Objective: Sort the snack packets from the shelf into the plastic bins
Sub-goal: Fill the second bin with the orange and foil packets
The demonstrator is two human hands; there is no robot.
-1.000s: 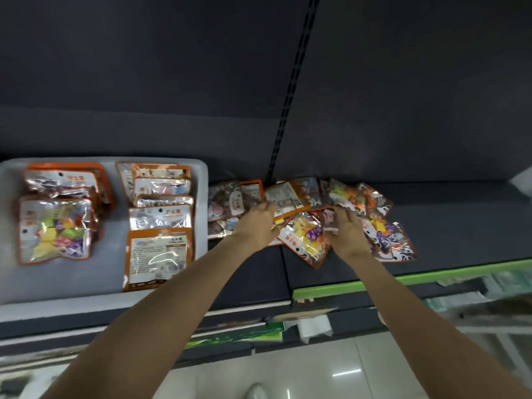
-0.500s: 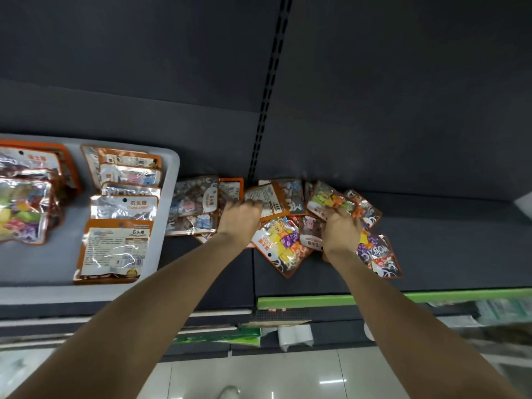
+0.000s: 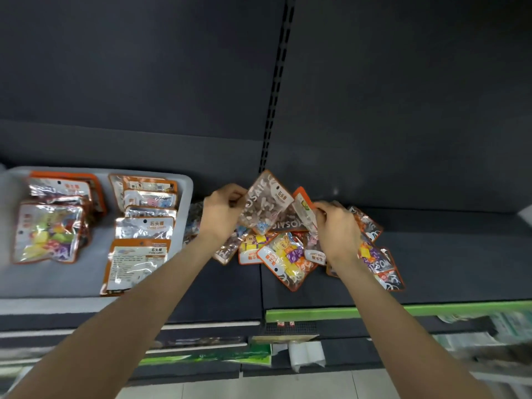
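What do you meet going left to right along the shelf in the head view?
Grey plastic bin holding sorted packets → left hand → raised mosaic packet it grips → orange-edged packet pinched by the right hand → loose packets at the pile's right edge.
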